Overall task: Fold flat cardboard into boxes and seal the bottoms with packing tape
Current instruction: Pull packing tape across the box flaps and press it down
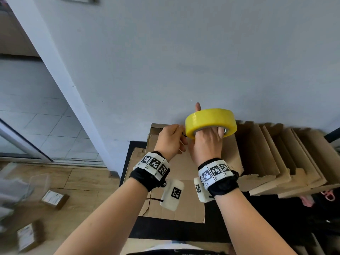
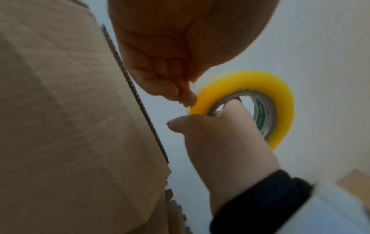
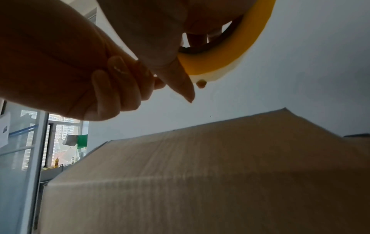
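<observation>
A flat brown corrugated cardboard box (image 1: 176, 173) lies below both hands, with a stack of brown flattened cartons (image 1: 287, 159) at its 3 o'clock along the pale wall. Above the box's far edge, the right hand (image 1: 206, 144) grips a glossy yellow roll of packing tape (image 1: 210, 122), fingers hooked through its grey core. The left hand (image 1: 170, 140), at the roll's 9 o'clock, curls its fingertips against the rim, pinching at the tape's edge.

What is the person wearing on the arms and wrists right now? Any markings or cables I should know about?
Forearms are bare, no sleeves. Each wrist carries a black fabric band topped by a ring of white panels printed with black square fiducial markers; the right wrist has the same. A white block with its own marker hangs under each wrist. A thin black cable trails from the left one.
</observation>
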The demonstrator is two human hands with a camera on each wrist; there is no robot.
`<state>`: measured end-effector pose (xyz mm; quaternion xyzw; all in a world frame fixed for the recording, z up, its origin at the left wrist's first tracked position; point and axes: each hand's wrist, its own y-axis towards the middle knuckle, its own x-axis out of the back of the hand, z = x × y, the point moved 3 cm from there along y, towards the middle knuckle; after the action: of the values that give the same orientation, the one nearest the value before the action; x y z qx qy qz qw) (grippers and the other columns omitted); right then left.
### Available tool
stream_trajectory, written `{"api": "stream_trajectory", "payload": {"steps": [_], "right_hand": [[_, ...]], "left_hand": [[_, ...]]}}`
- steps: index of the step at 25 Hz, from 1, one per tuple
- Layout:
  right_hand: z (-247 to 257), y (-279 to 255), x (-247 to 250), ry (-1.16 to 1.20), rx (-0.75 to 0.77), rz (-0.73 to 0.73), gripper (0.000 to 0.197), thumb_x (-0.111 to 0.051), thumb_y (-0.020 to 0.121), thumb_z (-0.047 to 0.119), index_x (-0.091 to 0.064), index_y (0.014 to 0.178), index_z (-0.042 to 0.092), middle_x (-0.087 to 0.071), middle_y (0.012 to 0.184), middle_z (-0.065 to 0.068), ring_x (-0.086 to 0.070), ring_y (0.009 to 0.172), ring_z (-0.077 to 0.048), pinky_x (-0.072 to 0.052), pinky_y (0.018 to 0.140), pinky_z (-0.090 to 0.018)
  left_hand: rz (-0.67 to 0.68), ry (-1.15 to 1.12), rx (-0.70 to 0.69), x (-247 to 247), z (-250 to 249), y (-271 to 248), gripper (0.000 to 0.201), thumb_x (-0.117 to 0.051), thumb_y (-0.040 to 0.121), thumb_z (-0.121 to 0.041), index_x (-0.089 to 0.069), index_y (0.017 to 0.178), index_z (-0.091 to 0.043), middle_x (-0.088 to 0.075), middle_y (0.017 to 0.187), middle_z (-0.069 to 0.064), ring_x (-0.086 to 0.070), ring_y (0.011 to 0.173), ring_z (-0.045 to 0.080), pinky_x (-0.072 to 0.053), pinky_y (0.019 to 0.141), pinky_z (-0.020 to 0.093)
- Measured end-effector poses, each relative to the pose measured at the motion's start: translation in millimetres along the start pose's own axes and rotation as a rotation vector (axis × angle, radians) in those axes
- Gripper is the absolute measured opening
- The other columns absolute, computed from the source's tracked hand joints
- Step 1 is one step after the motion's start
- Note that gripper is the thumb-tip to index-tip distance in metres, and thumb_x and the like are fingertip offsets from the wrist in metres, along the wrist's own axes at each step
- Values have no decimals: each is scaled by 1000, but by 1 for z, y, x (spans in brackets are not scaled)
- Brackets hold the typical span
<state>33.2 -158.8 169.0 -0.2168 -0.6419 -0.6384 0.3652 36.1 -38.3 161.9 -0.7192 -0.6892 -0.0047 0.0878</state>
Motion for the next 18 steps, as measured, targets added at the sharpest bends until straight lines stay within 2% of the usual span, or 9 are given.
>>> {"api": "stream_trajectory", "payload": {"steps": [3,5,6,9,11,13,16,18], "right_hand": [[-3,7,-16,6,49,14,85,-73,83,29,-27,153,14,-67,120,0,-55,119,-24,-28,106,-40],[-4,11,-26,18,72,45,87,-72,83,30,-23,154,18,-68,117,0,-56,118,-23,-27,105,-39],[-3,12,-30,19,79,61,86,-70,85,30,-21,155,19,-69,117,0,-57,117,-23,-26,105,-38],[4,15,-40,85,77,53,77,-64,87,35,-28,153,16,-71,109,1,-61,111,-24,-27,100,-36],[8,15,-43,129,62,62,76,-51,86,42,-29,152,12,-71,107,0,-61,111,-26,-26,100,-38],[8,14,-48,142,50,96,79,-45,82,41,-28,152,10,-71,109,-3,-60,113,-29,-25,102,-39],[2,12,-55,155,6,124,82,-59,78,23,-28,152,7,-71,105,-5,-59,112,-30,-26,102,-41],[1,13,-60,135,8,138,89,-68,74,17,-27,152,5,-71,103,-5,-60,110,-30,-26,100,-41]], "left_hand": [[-12,-230,185,1,3,4,29,-42,100,-15,-64,88,-2,-63,65,8,-50,44,16,-44,45,23],[-31,-321,265,5,3,7,29,-43,94,-14,-69,94,-1,-67,68,11,-50,48,17,-45,48,24],[-50,-313,274,7,2,9,30,-42,93,-15,-69,92,-2,-68,69,12,-50,49,18,-45,49,25],[-132,-161,222,11,5,19,35,-43,97,-24,-66,77,-7,-68,66,12,-54,49,21,-47,47,26],[-151,-61,179,12,12,23,26,-49,93,-18,-67,77,-9,-66,63,9,-56,50,21,-49,46,28],[-149,21,136,11,21,26,23,-50,90,-12,-69,77,-12,-65,61,5,-58,51,21,-49,47,28],[-170,122,84,8,29,30,27,-47,92,-12,-65,72,-9,-64,60,5,-57,49,20,-47,48,30],[-192,305,-1,5,29,32,26,-44,94,-13,-58,74,-5,-63,64,7,-57,55,24,-46,52,35]]}}
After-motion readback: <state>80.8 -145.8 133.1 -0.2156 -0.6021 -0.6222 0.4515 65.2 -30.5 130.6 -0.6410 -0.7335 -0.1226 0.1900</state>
